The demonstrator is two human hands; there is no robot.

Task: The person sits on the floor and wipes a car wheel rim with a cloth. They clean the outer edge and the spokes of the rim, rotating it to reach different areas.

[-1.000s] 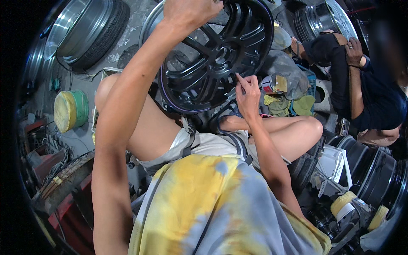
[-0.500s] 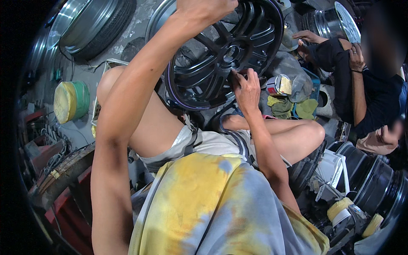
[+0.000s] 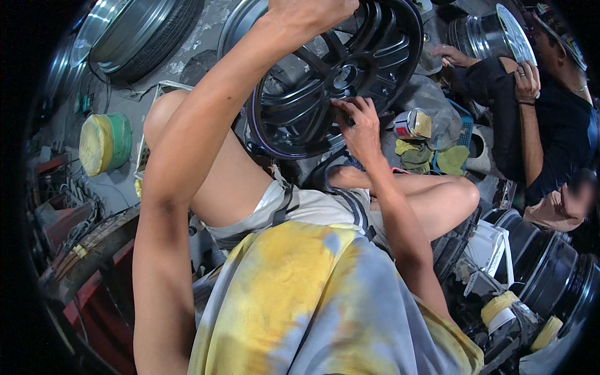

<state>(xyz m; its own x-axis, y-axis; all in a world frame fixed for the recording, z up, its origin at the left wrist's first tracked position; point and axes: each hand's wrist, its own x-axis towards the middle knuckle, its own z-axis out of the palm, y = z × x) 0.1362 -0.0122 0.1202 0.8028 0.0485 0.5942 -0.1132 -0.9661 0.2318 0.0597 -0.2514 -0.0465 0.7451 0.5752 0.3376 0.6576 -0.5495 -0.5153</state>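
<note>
A black multi-spoke wheel rim [image 3: 340,75] stands tilted in front of my bent legs. Across its upper part reaches my left hand [image 3: 312,14], its fingers curled and partly cut off by the top of the picture; what they grip is hidden. My right hand [image 3: 361,128] is at the near spokes below the hub, thumb and fingers drawn together on a small dark piece [image 3: 338,119]. Its fingertips rest against a spoke, and I cannot make out the piece's kind.
A can [image 3: 409,124], rags [image 3: 451,160] and a blue basket [image 3: 465,128] lie to the right. Beyond them a person [image 3: 531,125] sits by a silver rim [image 3: 478,34]. A tire [image 3: 165,47] stands far left, a yellow-green roll [image 3: 105,145] nearer, more rims [image 3: 550,269] at lower right.
My right hand has slid a little left along the spokes with the dark piece. The rim and my left hand appear slightly farther right in view.
</note>
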